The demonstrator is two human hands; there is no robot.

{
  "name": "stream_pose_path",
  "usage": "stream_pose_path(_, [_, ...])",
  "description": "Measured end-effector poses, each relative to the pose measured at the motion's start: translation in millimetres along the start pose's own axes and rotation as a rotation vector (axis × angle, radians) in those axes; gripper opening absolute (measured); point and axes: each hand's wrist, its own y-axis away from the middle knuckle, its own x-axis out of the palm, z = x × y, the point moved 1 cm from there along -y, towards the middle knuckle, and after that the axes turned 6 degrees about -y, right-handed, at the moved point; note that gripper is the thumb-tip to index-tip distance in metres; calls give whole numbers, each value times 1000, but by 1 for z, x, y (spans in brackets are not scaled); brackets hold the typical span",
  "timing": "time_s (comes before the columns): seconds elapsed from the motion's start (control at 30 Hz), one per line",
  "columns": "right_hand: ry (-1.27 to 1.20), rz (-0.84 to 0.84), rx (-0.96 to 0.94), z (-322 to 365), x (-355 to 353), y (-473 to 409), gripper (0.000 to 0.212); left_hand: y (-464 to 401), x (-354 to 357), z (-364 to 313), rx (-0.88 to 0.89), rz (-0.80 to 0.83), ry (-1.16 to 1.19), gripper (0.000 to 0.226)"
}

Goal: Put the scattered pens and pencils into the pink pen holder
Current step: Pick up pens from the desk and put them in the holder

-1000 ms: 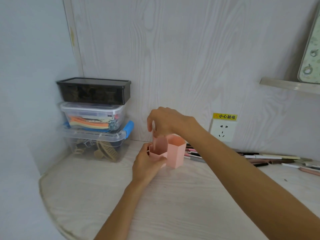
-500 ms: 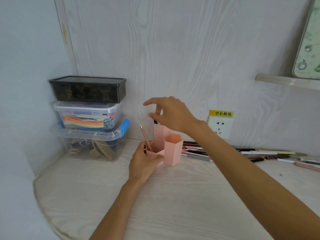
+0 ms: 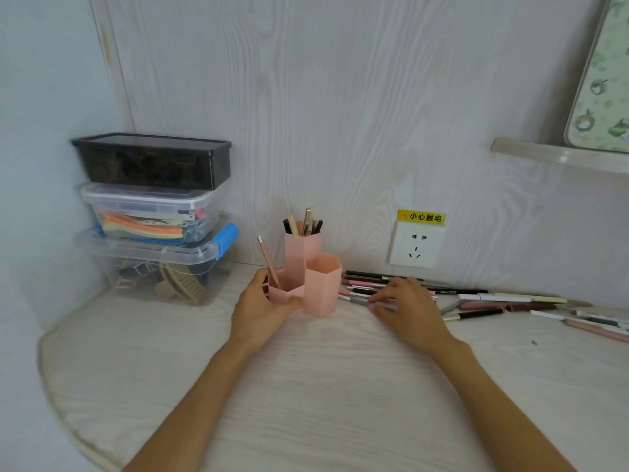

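Observation:
The pink pen holder (image 3: 321, 287) has three hexagonal cells and stands near the back wall. Several pens (image 3: 304, 222) stick out of its tall rear cell, and one pink pencil (image 3: 269, 261) leans in the low left cell. My left hand (image 3: 262, 310) grips that low left cell. To the right, my right hand (image 3: 405, 308) is down on a pile of scattered pens and pencils (image 3: 366, 289), its fingertips pinching a grey-tipped one. More pens (image 3: 503, 301) lie along the wall further right.
A stack of three plastic storage boxes (image 3: 153, 219) fills the left corner. A wall socket (image 3: 416, 245) with a yellow warning label sits behind the pens. A shelf (image 3: 558, 156) juts out at the upper right. The desk's curved edge (image 3: 51, 379) runs at the left.
My right hand has left the top of the holder's tall cell and dropped right onto the pens on the desk. My left hand has stayed on the holder.

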Motion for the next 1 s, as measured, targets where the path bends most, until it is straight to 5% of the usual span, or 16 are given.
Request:
stream_pose_path(0.17, [-54, -137, 1, 0, -17, 1, 13, -2, 1, 1, -9, -15, -15, 55])
stream_pose_path(0.27, [-384, -339, 105, 7, -33, -5, 5, 0, 2, -1, -13, -14, -10, 55])
stream_pose_path(0.47, [-1006, -370, 32, 68, -64, -47, 18, 2, -1, -2, -10, -4, 5, 54])
stream_pose_path(0.63, [-767, -452, -152, 115, -61, -76, 78, 5, -3, -4, -5, -8, 5, 54])
stream_pose_path(1.0, [-412, -419, -218, 118, -26, -82, 85, 4, -1, -8, -14, -10, -6, 53])
